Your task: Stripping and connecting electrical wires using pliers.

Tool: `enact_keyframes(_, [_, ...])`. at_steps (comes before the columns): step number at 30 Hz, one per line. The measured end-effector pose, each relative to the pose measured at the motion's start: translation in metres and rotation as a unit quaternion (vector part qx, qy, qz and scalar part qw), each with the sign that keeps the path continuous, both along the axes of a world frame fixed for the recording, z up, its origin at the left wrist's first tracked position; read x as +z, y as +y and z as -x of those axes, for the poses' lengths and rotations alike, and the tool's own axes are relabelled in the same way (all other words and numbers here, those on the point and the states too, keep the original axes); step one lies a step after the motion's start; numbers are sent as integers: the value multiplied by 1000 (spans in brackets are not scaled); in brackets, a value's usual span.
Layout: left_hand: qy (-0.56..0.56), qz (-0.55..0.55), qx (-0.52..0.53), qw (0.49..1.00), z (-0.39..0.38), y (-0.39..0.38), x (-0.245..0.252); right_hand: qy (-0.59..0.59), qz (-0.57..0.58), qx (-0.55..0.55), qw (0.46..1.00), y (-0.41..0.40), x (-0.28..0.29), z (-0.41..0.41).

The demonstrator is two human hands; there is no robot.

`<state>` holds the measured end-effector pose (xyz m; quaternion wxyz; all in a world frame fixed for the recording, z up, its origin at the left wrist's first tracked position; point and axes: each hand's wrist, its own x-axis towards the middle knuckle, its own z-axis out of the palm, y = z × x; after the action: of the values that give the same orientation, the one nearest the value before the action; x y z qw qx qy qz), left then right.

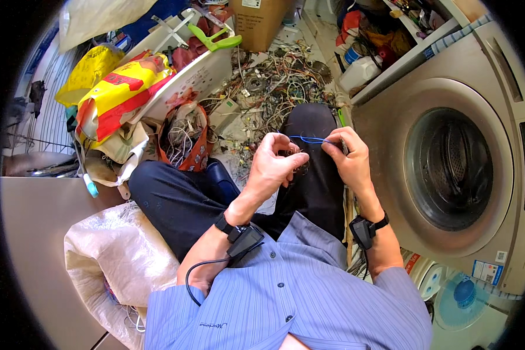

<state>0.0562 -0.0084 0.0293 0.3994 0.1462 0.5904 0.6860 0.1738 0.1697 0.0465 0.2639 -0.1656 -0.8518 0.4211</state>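
Note:
A thin blue wire stretches between my two hands above my raised knee. My left hand is at the wire's left end, its fingers curled around a small tangle of fine brownish strands. Thumb and fingers of my right hand pinch the wire's other end. Something narrow and dark shows beside those right fingers, too small to tell what it is. On the floor beyond my knees lies a wide heap of cut wires and small electrical parts.
An orange-red bag of white cables stands left of the heap, near a white plastic bin. A cardboard box is behind. On my right is a front-loading washing machine. A whitish woven sack lies at my left side.

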Motion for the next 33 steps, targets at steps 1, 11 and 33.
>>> enact_keyframes(1, [1, 0, 1, 1000, -1, 2, 3, 3, -7, 2, 1000, -1, 0, 0])
enact_keyframes(11, [-166, -21, -64, 984, -7, 15, 10, 18, -24, 26, 999, -16, 6, -1])
enact_keyframes(33, [-278, -269, 155, 909, 79, -69, -16, 22, 395, -69, 916, 12, 1, -32])
